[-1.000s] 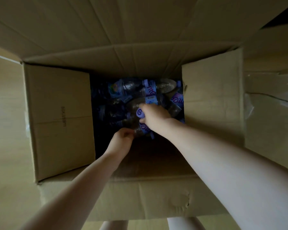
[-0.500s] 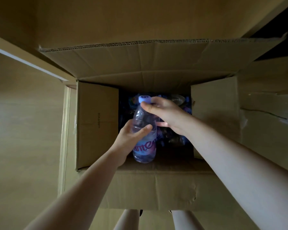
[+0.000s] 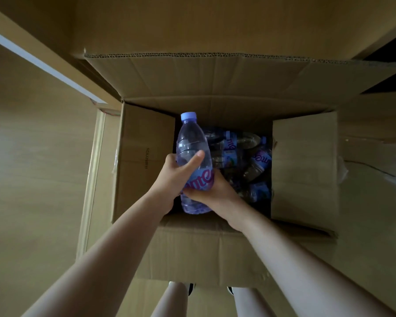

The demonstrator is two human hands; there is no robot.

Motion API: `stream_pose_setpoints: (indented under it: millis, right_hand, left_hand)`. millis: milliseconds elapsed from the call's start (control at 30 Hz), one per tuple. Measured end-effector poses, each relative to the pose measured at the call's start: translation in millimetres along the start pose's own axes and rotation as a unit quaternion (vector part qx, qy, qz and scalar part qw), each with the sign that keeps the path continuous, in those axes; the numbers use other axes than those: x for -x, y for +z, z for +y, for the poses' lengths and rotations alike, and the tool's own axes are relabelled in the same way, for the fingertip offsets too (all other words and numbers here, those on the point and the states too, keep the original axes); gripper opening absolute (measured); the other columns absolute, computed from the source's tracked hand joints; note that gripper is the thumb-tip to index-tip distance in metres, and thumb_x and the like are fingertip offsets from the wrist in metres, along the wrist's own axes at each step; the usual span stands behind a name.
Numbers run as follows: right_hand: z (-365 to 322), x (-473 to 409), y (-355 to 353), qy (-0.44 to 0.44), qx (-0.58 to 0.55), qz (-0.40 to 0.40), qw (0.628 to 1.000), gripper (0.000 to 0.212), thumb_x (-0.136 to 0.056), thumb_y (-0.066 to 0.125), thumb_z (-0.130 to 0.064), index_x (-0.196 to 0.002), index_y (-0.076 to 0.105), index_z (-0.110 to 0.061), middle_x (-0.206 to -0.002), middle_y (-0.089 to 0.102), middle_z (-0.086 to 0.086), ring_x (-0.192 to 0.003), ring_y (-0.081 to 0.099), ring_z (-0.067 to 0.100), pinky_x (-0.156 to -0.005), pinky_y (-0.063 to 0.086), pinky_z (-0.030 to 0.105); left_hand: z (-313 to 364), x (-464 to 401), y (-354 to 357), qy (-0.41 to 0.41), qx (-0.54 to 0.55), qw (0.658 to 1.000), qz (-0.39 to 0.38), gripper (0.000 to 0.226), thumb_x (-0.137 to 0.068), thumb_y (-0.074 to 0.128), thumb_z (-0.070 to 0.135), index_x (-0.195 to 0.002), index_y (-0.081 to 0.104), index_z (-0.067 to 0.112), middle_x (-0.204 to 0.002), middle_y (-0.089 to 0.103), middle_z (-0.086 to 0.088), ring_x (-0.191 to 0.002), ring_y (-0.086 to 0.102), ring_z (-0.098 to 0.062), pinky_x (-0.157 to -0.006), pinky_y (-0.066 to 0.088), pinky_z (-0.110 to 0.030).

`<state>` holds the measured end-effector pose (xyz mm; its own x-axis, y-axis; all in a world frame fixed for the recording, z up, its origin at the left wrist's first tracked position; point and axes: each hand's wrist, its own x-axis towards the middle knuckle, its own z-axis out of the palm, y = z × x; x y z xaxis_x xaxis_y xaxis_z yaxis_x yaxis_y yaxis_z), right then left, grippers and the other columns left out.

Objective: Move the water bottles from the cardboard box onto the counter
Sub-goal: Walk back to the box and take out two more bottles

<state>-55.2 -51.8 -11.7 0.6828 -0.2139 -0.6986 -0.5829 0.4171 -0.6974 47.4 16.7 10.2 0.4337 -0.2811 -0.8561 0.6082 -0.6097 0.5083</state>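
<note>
An open cardboard box (image 3: 206, 250) stands on the floor below me, its flaps spread out. Above its left half I hold a clear water bottle (image 3: 191, 143) with a pale blue cap and a purple-lettered label, cap pointing away from me. My left hand (image 3: 174, 177) grips the bottle's middle from the left, thumb across its front. My right hand (image 3: 213, 191) holds its lower part from the right and underneath. Several more water bottles (image 3: 245, 161) lie jumbled in the dark bottom of the box.
The box's left flap (image 3: 142, 161) and right flap (image 3: 304, 165) stand up beside the opening, and the far flap (image 3: 215, 76) leans back against wooden panelling. Wood-toned floor (image 3: 37, 179) lies to the left. My legs (image 3: 174, 300) show under the box's near wall.
The bottle has come up out of the box. My right hand has left the cap and now holds the bottle's lower part; my left hand keeps its grip on the middle.
</note>
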Motion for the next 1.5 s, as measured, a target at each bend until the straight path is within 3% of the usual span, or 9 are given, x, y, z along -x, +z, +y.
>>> stream_pose_setpoints:
  millis: [100, 333, 467, 533, 600, 733, 967, 1167, 1500]
  right_hand:
    - [3, 3, 0, -0.008, -0.013, -0.019, 1.0, 0.036, -0.08, 0.075, -0.008, -0.093, 0.056, -0.035, -0.078, 0.068, -0.031, -0.075, 0.062, -0.017, -0.059, 0.044, 0.0]
    - [20, 0, -27, 0.114, 0.007, -0.119, 0.986, 0.014, -0.094, 0.055, -0.046, -0.108, 0.054, -0.045, -0.113, 0.063, -0.023, -0.108, 0.059, -0.002, -0.084, 0.051, 0.02]
    - [50, -34, -60, 0.173, 0.094, 0.044, 0.979, 0.013, -0.098, 0.05, -0.038, -0.093, 0.06, -0.03, -0.108, 0.066, 0.001, -0.098, 0.062, 0.016, -0.091, 0.052, 0.04]
    - [73, -55, -76, 0.16, 0.218, 0.121, 0.955, 0.019, -0.098, 0.049, -0.029, -0.086, 0.062, -0.021, -0.094, 0.067, 0.005, -0.092, 0.063, 0.023, -0.089, 0.051, 0.044]
    - [97, -75, -89, 0.149, 0.328, 0.105, 0.927, 0.015, -0.096, 0.05, -0.021, -0.088, 0.062, -0.017, -0.092, 0.064, 0.004, -0.097, 0.063, 0.026, -0.085, 0.05, 0.038]
    - [135, -108, -97, 0.123, 0.55, -0.02, 0.826, 0.044, -0.091, 0.055, -0.011, -0.134, 0.049, -0.013, -0.136, 0.043, 0.01, -0.127, 0.042, 0.031, -0.105, 0.038, 0.038]
    - [172, -139, -93, -0.014, 0.708, -0.125, 0.695, 0.066, -0.094, 0.051, -0.019, -0.151, 0.019, -0.008, -0.155, 0.022, 0.01, -0.144, 0.02, 0.025, -0.118, 0.016, 0.037]
    - [193, -170, -72, 0.069, 0.778, -0.086, 0.619, 0.063, -0.101, 0.035, -0.033, -0.154, 0.003, -0.02, -0.158, 0.01, 0.009, -0.146, 0.007, 0.027, -0.113, 0.015, 0.057]
    - [189, -177, -59, 0.062, 0.777, -0.064, 0.623, 0.055, -0.102, 0.033, -0.03, -0.152, 0.016, -0.017, -0.155, 0.019, 0.012, -0.144, 0.013, 0.031, -0.107, 0.022, 0.063]
  left_hand:
    - [-10, -4, 3, 0.017, -0.02, 1.0, -0.01, 0.074, -0.072, 0.08, 0.04, -0.128, 0.047, 0.006, -0.117, 0.064, -0.014, -0.101, 0.067, -0.025, -0.084, 0.057, -0.042]
    - [-26, -26, 9, 0.037, -0.075, 0.995, 0.046, 0.061, -0.069, 0.084, 0.032, -0.115, 0.046, 0.018, -0.103, 0.065, -0.003, -0.092, 0.067, -0.02, -0.082, 0.058, -0.044]
    - [-35, -47, 17, 0.052, -0.094, 0.993, 0.051, 0.063, -0.069, 0.084, 0.029, -0.111, 0.038, 0.026, -0.101, 0.06, 0.004, -0.093, 0.064, -0.016, -0.079, 0.055, -0.036]
    - [-41, -59, 23, 0.047, -0.09, 0.994, 0.045, 0.064, -0.07, 0.084, 0.029, -0.113, 0.037, 0.026, -0.103, 0.059, 0.004, -0.094, 0.063, -0.016, -0.08, 0.055, -0.037]
    - [-50, -71, 29, 0.048, -0.094, 0.993, 0.046, 0.064, -0.071, 0.083, 0.029, -0.114, 0.036, 0.027, -0.103, 0.059, 0.005, -0.094, 0.063, -0.016, -0.082, 0.054, -0.038]
    - [-69, -95, 33, 0.072, -0.114, 0.989, 0.065, 0.061, -0.071, 0.082, 0.034, -0.112, 0.037, 0.03, -0.098, 0.058, 0.015, -0.094, 0.062, -0.011, -0.081, 0.053, -0.032]
    - [-87, -124, 32, 0.066, -0.12, 0.988, 0.073, 0.059, -0.068, 0.083, 0.04, -0.109, 0.041, 0.032, -0.097, 0.06, 0.019, -0.089, 0.061, -0.001, -0.071, 0.052, -0.021]
    - [-87, -132, 36, 0.073, -0.102, 0.989, 0.072, 0.053, -0.07, 0.083, 0.032, -0.108, 0.047, 0.029, -0.097, 0.066, 0.015, -0.083, 0.065, 0.005, -0.063, 0.051, -0.012]
    - [-87, -119, 30, 0.086, -0.111, 0.986, 0.085, 0.052, -0.067, 0.084, 0.038, -0.103, 0.047, 0.038, -0.095, 0.067, 0.018, -0.089, 0.066, 0.003, -0.077, 0.054, -0.023]
